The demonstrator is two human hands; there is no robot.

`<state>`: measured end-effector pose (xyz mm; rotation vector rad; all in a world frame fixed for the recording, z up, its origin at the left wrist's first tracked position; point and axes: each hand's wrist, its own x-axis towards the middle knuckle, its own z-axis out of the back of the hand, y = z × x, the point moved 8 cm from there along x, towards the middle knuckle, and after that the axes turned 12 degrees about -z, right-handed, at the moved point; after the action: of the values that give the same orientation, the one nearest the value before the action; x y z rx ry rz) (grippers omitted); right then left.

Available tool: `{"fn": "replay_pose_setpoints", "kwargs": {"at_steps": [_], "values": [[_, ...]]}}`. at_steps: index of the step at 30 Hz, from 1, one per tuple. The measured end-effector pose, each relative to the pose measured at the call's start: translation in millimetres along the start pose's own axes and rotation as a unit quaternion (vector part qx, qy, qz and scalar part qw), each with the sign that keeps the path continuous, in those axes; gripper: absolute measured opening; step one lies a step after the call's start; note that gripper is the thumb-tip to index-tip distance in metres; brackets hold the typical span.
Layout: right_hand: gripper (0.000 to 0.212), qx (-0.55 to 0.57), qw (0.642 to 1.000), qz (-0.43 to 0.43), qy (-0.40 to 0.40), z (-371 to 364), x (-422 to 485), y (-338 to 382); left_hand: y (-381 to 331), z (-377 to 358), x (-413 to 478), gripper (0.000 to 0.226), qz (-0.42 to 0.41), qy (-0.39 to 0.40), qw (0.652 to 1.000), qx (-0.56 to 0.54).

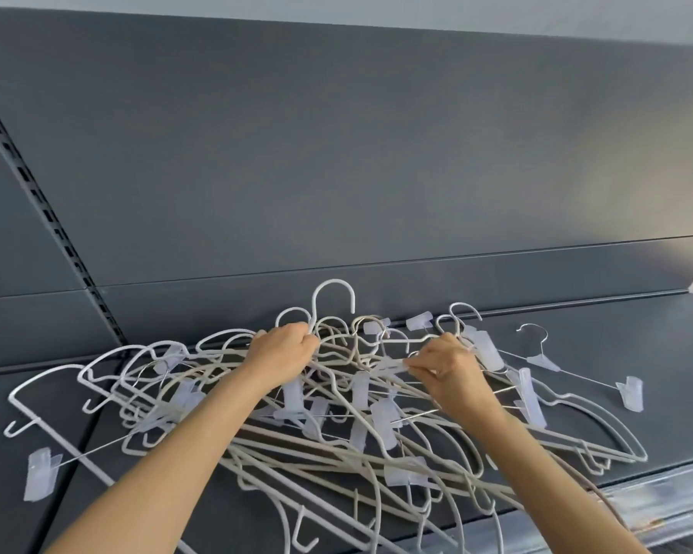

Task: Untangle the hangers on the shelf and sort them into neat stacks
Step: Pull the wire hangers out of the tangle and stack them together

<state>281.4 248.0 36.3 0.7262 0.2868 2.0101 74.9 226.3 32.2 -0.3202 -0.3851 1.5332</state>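
I am looking down at a dark grey shelf set against a dark back panel. At the shelf's left edge a clear plastic clip on a wire bar juts out of the tangle of white hangers, which sprawls from the left edge across the middle, reaching from the back panel to the front edge. My left hand sits at the rear of the pile, fingers curled closed around the neck of a white hook that stands above the rest. Just right of it, my right hand pinches a thin pale hanger arm between thumb and fingertips, the other fingers folded. Toward the shelf's right end a single wire clip hanger lies apart from the heap. I judge the untangling has barely begun; no stack exists yet. The next move likely calls for holding the pile down while easing one hanger free without snagging clips.
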Motion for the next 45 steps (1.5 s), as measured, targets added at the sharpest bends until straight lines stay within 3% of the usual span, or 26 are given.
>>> {"fn": "replay_pose_setpoints", "kwargs": {"at_steps": [5,12,16,19,23,25,27,29,36,45], "values": [[0.008,0.024,0.98,-0.168,-0.106,40.1,5.9,-59.2,23.8,7.3,-5.3,0.032,0.009,-0.033,0.999,-0.015],[0.015,-0.02,0.927,-0.332,-0.174,61.0,-28.5,-133.8,28.0,-26.5,-4.0,0.037,-0.002,-0.016,1.0,0.009],[0.013,-0.056,0.923,-0.361,-0.123,43.3,-37.9,-148.9,24.8,-28.1,-7.1,0.024,-0.021,-0.08,0.996,0.038],[0.023,-0.085,0.914,-0.388,-0.083,32.8,-37.1,-140.9,26.1,-29.3,-7.3,0.023,-0.023,-0.084,0.995,0.043],[0.016,-0.071,0.955,-0.281,-0.067,16.2,-13.1,-77.2,27.9,-31.3,-7.1,0.035,-0.017,-0.068,0.996,0.058],[0.019,-0.075,0.972,-0.222,0.025,-15.3,-4.5,-47.8,27.2,-31.1,-8.1,0.039,-0.02,-0.063,0.996,0.055],[0.025,-0.077,0.964,-0.226,0.118,-43.6,-2.7,-36.8,26.2,-29.2,-10.8,0.04,-0.019,-0.064,0.997,0.042],[0.028,-0.074,0.953,-0.248,0.158,-55.1,-1.0,-33.8,26.5,-24.3,-13.7,0.04,-0.015,-0.074,0.997,0.028],[0.021,-0.001,0.957,-0.229,0.178,-46.3,4.0,-11.5,31.8,6.7,-27.9,0.036,-0.017,-0.125,0.992,-0.003],[0.024,0.113,0.97,-0.127,0.172,-11.3,19.9,79.7,11.9,78.0,-65.1,0.029,-0.066,-0.215,0.974,-0.011]]}}
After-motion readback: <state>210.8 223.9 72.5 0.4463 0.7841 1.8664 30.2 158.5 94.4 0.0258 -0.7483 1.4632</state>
